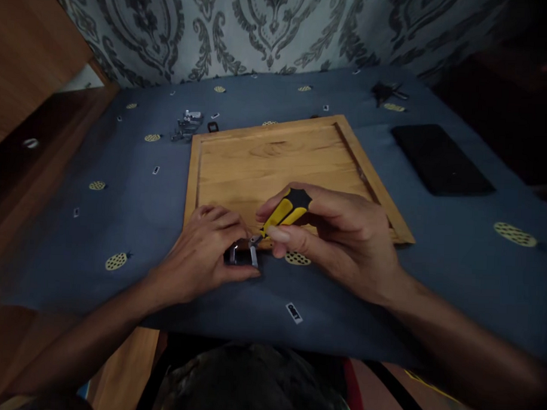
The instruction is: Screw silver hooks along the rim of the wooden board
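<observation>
My right hand is closed around a short yellow and black screwdriver, held tilted with its tip low and to the left. Its tip meets a small metal piece with a silvery arm and a dark part, at the near edge of the wooden board. My left hand grips that small metal piece, its thumb underneath and its fingers curled on the far side. The fingers hide much of the piece, so its exact kind is unclear.
Several small metal parts lie behind the board's left corner, beside a small dark rectangular loop. A black phone-like slab rests at right. Farther back is a dark bunch resembling keys. Blue pineapple-print cloth covers the table.
</observation>
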The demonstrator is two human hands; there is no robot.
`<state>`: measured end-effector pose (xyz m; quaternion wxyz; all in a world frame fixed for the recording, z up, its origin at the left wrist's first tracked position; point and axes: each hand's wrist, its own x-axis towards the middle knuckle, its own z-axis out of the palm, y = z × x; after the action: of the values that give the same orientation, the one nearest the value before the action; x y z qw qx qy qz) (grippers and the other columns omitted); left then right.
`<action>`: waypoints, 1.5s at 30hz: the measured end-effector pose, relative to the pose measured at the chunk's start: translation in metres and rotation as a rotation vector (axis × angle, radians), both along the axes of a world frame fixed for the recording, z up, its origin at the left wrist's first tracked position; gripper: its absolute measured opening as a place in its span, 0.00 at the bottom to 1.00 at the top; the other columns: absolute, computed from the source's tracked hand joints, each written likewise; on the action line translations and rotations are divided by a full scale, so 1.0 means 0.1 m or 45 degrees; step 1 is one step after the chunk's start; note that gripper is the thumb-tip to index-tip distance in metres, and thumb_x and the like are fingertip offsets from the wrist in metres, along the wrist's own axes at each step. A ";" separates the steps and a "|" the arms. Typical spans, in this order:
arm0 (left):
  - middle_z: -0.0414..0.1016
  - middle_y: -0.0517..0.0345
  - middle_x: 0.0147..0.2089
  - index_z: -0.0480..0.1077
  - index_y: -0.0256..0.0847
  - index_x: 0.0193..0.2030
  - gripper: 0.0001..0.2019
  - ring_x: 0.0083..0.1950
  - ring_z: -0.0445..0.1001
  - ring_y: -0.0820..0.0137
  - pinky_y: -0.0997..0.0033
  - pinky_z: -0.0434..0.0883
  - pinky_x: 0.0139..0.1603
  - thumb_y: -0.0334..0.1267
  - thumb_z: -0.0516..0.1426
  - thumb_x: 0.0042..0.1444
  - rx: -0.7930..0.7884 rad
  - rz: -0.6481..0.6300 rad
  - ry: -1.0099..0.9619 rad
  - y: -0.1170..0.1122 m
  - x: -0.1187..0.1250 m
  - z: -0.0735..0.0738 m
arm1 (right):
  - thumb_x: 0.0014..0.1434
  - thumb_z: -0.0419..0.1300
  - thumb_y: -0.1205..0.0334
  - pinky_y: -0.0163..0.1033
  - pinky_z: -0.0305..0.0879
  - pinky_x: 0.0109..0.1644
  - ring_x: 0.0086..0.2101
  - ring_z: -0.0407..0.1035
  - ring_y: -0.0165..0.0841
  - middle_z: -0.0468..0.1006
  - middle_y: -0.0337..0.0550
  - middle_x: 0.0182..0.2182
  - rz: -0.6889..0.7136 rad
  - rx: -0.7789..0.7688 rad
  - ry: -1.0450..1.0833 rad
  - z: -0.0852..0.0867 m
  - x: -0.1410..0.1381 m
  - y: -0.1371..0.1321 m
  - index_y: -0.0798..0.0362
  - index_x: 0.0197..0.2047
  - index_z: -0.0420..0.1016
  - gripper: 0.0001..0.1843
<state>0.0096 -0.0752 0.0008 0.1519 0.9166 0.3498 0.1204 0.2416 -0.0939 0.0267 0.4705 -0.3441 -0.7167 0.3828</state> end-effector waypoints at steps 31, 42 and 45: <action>0.86 0.55 0.47 0.81 0.44 0.46 0.16 0.50 0.81 0.56 0.51 0.72 0.54 0.50 0.76 0.60 0.058 -0.005 -0.084 -0.02 -0.02 -0.05 | 0.72 0.69 0.43 0.43 0.67 0.30 0.25 0.69 0.31 0.76 0.36 0.26 -0.293 0.233 -0.007 -0.14 -0.05 -0.05 0.46 0.33 0.71 0.22; 0.83 0.58 0.43 0.82 0.46 0.46 0.14 0.49 0.80 0.55 0.51 0.73 0.53 0.47 0.76 0.59 0.051 0.009 -0.110 -0.02 0.00 -0.04 | 0.73 0.70 0.48 0.37 0.67 0.33 0.29 0.70 0.28 0.75 0.34 0.30 -0.146 0.259 -0.068 -0.13 -0.02 -0.02 0.49 0.36 0.74 0.18; 0.84 0.57 0.46 0.83 0.48 0.49 0.15 0.51 0.81 0.54 0.48 0.74 0.56 0.47 0.76 0.59 0.042 0.023 -0.103 -0.02 0.00 -0.06 | 0.73 0.69 0.45 0.35 0.71 0.34 0.31 0.75 0.28 0.77 0.35 0.32 -0.028 0.207 -0.069 -0.10 0.02 0.01 0.51 0.40 0.77 0.18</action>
<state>0.0093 -0.0772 -0.0050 0.1496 0.9101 0.3496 0.1647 0.2437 -0.0924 0.0172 0.4815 -0.3229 -0.7541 0.3085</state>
